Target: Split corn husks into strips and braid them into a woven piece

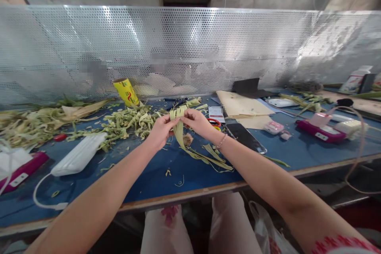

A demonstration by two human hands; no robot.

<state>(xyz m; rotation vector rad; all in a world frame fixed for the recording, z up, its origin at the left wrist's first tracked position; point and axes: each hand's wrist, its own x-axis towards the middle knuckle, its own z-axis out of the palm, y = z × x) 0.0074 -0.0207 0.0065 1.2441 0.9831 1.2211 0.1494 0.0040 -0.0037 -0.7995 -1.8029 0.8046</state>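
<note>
Between my two hands, just above the blue tabletop, is a pale green strip of dried leaf, perhaps corn husk, with its ends trailing down to the right. My left hand pinches it from the left, fingers closed. On the other side my right hand grips it between thumb and fingers, a thin bracelet on the wrist. The part under the fingertips is hidden. More loose strips lie below my right wrist. Scissors with red handles show partly behind that wrist.
Heaps of leaf scraps cover the table's left and back. A yellow tube stands behind them. At left is a white power bank with a cable. A black phone, brown paper and a purple power strip lie right. A perforated metal screen closes the back.
</note>
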